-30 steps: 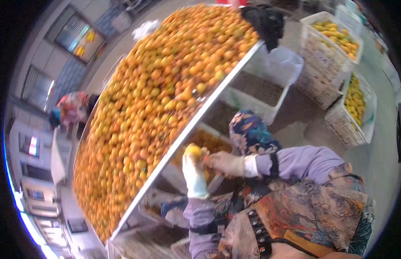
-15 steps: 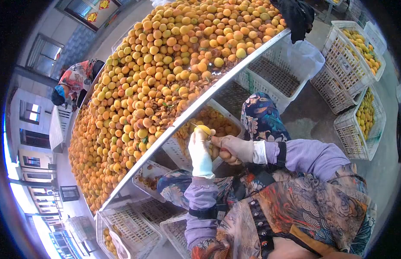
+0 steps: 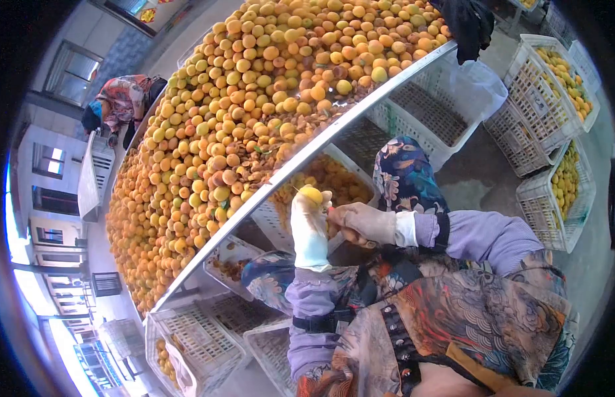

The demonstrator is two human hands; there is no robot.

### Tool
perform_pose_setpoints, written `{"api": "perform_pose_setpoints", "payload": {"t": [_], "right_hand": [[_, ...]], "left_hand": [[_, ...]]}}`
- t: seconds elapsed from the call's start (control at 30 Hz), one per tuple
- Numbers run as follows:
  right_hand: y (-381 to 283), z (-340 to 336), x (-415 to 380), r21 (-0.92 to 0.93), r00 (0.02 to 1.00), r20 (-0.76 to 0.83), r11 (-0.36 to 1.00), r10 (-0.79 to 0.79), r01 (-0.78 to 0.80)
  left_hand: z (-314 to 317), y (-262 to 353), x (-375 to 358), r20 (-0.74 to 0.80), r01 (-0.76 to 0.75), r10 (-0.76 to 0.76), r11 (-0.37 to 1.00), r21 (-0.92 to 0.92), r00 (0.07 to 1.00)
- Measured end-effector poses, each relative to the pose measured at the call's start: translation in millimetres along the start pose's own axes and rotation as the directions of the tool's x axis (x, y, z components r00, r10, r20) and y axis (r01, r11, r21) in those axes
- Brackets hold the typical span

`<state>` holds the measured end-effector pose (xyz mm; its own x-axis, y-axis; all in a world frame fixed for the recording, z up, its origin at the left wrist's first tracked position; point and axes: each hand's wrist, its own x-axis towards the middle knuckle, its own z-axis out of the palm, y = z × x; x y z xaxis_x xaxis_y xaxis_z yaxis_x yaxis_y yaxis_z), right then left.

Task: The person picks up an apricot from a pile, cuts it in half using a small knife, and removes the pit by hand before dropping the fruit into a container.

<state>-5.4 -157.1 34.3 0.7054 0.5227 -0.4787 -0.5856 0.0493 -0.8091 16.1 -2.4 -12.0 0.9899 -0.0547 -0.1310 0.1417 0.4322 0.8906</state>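
Observation:
A yellow-orange fruit (image 3: 311, 194) is held in the fingertips of my left hand (image 3: 307, 218), which wears a white glove. Close beside it on the right, my right hand (image 3: 364, 223), gloved too, is closed with its fingers curled; a small red bit shows at its fingertips, too small to make out. Both hands are over a white crate (image 3: 271, 228) holding orange fruit pieces. Beyond the hands, a large heap of orange and yellow fruit (image 3: 215, 139) lies on a table with a pale metal edge (image 3: 301, 157).
Stacked crates of yellow fruit (image 3: 542, 99) stand at the right. An empty crate (image 3: 430, 116) sits under the table edge. More crates (image 3: 198, 341) are at the lower left. A dark cloth (image 3: 466, 30) hangs at the table corner. Another person (image 3: 125, 99) bends at the far left.
The fruit in my left hand has turned and sits more upright. My right hand has shifted slightly right, away from the fruit. The other person's arms have moved. The view has shifted a little.

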Motion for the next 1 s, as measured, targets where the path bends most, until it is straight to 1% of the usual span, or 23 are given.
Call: {"api": "perform_pose_setpoints", "payload": {"t": [0.03, 0.07, 0.1, 0.13, 0.17, 0.2, 0.23, 0.27, 0.33, 0.37, 0.43, 0.47, 0.53, 0.57, 0.63, 0.67, 0.73, 0.77, 0.83, 0.87, 0.93, 0.97, 1.0], "right_hand": [[3, -4, 2, -0.001, 1.0, -0.001, 1.0, -0.004, 0.004], [9, -10, 7, -0.071, 1.0, -0.02, 0.997, -0.016, 0.014], [13, -14, 10, -0.14, 0.999, -0.037, 0.99, -0.026, 0.02], [12, -15, 9, -0.14, 0.999, -0.037, 0.99, -0.024, 0.018], [10, -14, 8, -0.243, 0.992, -0.096, 0.968, -0.081, 0.056], [9, -14, 6, -0.343, 0.979, -0.147, 0.936, -0.143, 0.085], [13, -16, 9, -0.417, 0.962, -0.151, 0.897, -0.226, 0.146], [17, -17, 15, -0.413, 0.961, -0.156, 0.899, -0.227, 0.145], [30, -17, 26, -0.458, 0.902, -0.181, 0.845, -0.392, 0.275], [40, -18, 31, -0.458, 0.901, -0.183, 0.845, -0.393, 0.275], [48, -17, 34, -0.567, 0.863, -0.209, 0.776, -0.459, 0.275], [47, -16, 32, -0.565, 0.866, -0.206, 0.778, -0.456, 0.275], [42, -13, 25, -0.533, 0.898, -0.205, 0.814, -0.39, 0.232], [39, -13, 24, -0.53, 0.899, -0.206, 0.816, -0.387, 0.23], [31, -13, 26, -0.432, 0.926, -0.201, 0.877, -0.321, 0.21], [30, -13, 27, -0.433, 0.925, -0.204, 0.877, -0.321, 0.209], [29, -13, 28, -0.329, 0.956, -0.201, 0.934, -0.214, 0.14], [33, -13, 31, -0.33, 0.956, -0.2, 0.933, -0.214, 0.14], [41, -10, 37, -0.185, 0.956, -0.182, 0.963, -0.231, 0.198], [42, -9, 37, -0.183, 0.957, -0.18, 0.964, -0.227, 0.194], [41, -7, 36, -0.124, 0.967, -0.169, 0.977, -0.193, 0.173], [40, -7, 35, -0.12, 0.966, -0.17, 0.977, -0.193, 0.174], [38, -8, 35, -0.107, 0.979, -0.151, 0.987, -0.138, 0.123]], "left_hand": [[0, 0, 1, 0.014, 0.01, -0.01, 0.999, -0.039, 1.0], [0, 0, 3, 0.018, 0.009, -0.008, 0.999, -0.04, 1.0], [0, -1, 2, 0.005, 0.005, -0.005, 1.0, -0.003, 1.0], [3, 1, 1, -0.009, 0.003, -0.003, 0.999, 0.034, 1.0], [6, 2, -1, -0.009, 0.005, -0.004, 0.999, 0.035, 1.0], [10, 3, -4, -0.028, 0.003, -0.001, 0.997, 0.081, 1.0], [14, 4, -5, -0.044, 0.002, 0.004, 0.992, 0.127, 0.999], [14, 4, -2, -0.04, 0.005, 0.0, 0.992, 0.129, 0.999], [12, 1, 1, -0.043, 0.059, -0.056, 0.996, 0.067, 0.998], [10, -3, 1, -0.041, 0.06, -0.057, 0.996, 0.067, 0.998], [6, -6, 0, -0.048, 0.101, -0.099, 0.993, 0.064, 0.994], [5, -7, -1, -0.053, 0.102, -0.099, 0.993, 0.064, 0.994], [10, -5, -6, -0.025, 0.026, -0.023, 0.995, 0.098, 0.999], [15, -1, -9, -0.026, 0.03, -0.027, 0.995, 0.1, 0.999], [28, 6, -9, -0.07, -0.087, 0.112, 0.954, 0.288, 0.991], [24, 5, -7, -0.068, -0.087, 0.111, 0.954, 0.286, 0.991], [12, 2, 0, -0.025, -0.067, 0.094, 0.856, 0.513, 0.995], [10, -2, 2, -0.026, -0.068, 0.095, 0.856, 0.512, 0.995], [9, -10, 4, -0.101, 0.046, -0.023, 0.971, 0.234, 0.995], [7, -9, 4, -0.105, 0.049, -0.025, 0.971, 0.234, 0.994], [5, -6, 4, -0.079, 0.1, -0.087, 0.981, 0.168, 0.993], [6, -6, 3, -0.078, 0.101, -0.089, 0.98, 0.171, 0.993], [7, -6, 2, -0.09, 0.088, -0.073, 0.981, 0.173, 0.993]]}}
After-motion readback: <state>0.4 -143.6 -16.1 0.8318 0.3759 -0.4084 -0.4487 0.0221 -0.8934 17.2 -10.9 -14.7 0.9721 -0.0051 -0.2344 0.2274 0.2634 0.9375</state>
